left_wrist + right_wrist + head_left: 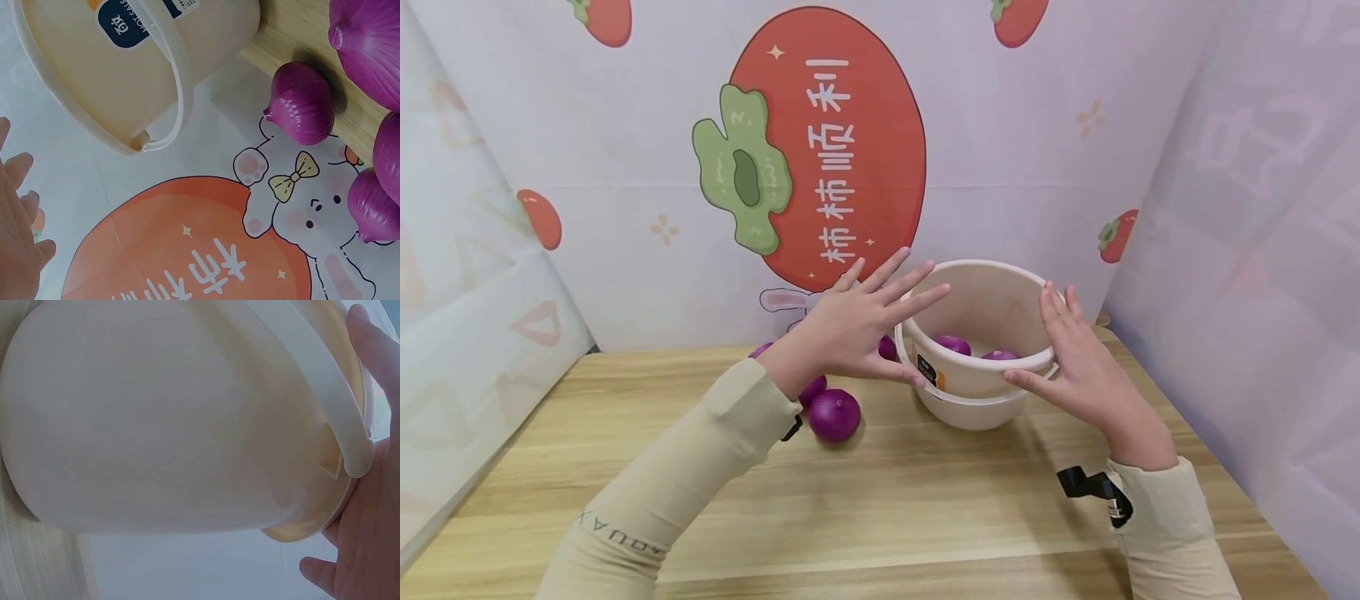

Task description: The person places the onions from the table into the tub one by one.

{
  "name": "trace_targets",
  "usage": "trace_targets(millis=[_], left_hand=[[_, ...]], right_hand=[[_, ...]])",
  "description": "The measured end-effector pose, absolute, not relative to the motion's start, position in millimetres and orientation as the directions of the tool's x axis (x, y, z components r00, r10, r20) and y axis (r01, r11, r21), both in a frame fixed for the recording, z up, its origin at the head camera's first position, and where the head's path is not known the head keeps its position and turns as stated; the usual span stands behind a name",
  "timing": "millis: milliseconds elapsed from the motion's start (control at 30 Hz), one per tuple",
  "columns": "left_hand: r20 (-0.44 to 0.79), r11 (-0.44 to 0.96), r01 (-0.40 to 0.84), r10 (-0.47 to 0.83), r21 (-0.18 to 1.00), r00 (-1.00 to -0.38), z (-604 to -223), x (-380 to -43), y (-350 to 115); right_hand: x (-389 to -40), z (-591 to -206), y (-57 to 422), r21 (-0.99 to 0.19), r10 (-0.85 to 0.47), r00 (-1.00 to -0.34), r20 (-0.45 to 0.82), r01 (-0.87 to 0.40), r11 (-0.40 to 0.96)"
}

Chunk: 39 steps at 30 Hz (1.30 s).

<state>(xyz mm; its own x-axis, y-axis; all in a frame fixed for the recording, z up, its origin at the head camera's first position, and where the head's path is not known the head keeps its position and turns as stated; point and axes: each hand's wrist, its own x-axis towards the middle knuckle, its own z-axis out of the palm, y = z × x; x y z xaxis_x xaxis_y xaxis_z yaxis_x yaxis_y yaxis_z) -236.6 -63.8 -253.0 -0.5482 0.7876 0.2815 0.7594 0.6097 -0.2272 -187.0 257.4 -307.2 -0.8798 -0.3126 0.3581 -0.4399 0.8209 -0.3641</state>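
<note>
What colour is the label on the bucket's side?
Dark blue with white lettering, on the cream bucket; clearest in the left wrist view.

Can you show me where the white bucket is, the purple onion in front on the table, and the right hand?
Cream-white plastic bucket (981, 379): head view, front wall.
Round purple onion on the wooden table (833, 414): head view, its middle.
Right hand (1086, 367): head view, back of hand.
</note>
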Motion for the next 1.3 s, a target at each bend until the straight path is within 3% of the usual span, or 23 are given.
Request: trace_targets(millis=[1300], left_hand=[[0.300, 0.647, 0.746, 0.751, -0.158, -0.588, -281, -237, -99]], right_hand=[[-187, -308, 256, -0.355, -0.319, -0.875, 0.365, -0.447, 0.821]])
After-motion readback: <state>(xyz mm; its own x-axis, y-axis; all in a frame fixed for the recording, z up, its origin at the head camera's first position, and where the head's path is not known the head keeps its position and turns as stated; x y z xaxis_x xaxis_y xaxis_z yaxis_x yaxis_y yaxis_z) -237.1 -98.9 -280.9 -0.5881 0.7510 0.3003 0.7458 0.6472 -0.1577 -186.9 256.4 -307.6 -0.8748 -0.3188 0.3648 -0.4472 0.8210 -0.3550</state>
